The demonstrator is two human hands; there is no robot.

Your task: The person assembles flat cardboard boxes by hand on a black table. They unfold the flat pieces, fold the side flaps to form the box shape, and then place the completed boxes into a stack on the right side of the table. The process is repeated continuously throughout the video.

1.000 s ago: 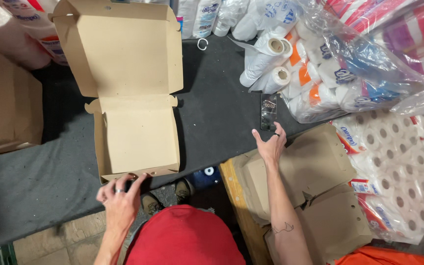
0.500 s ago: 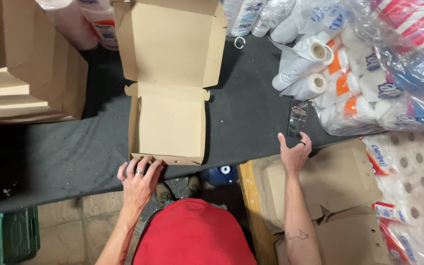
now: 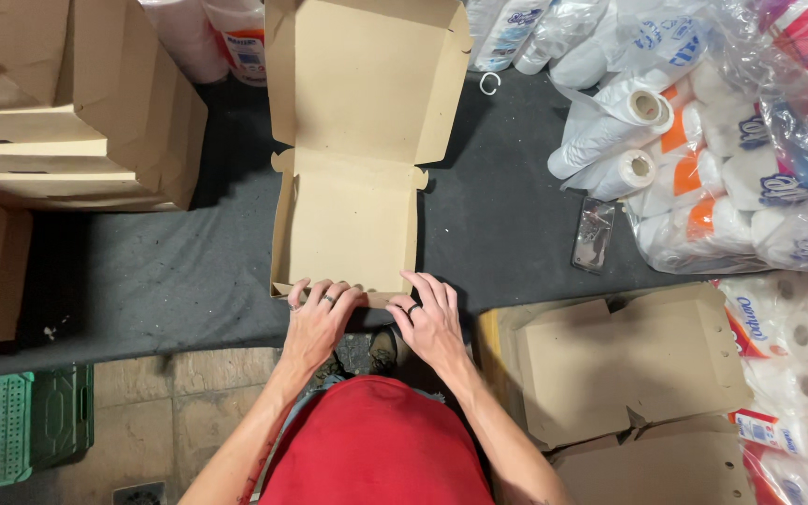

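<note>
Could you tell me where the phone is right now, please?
The phone lies on the dark table, right of the open box, beside the wrapped paper rolls.

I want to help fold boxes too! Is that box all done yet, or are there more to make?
Not done. The open cardboard box already has its sides standing and its lid up. Both hands, left hand and right hand, press on its front edge. It holds nothing and is not closed. Flat box blanks lie unfolded at the right.
</note>
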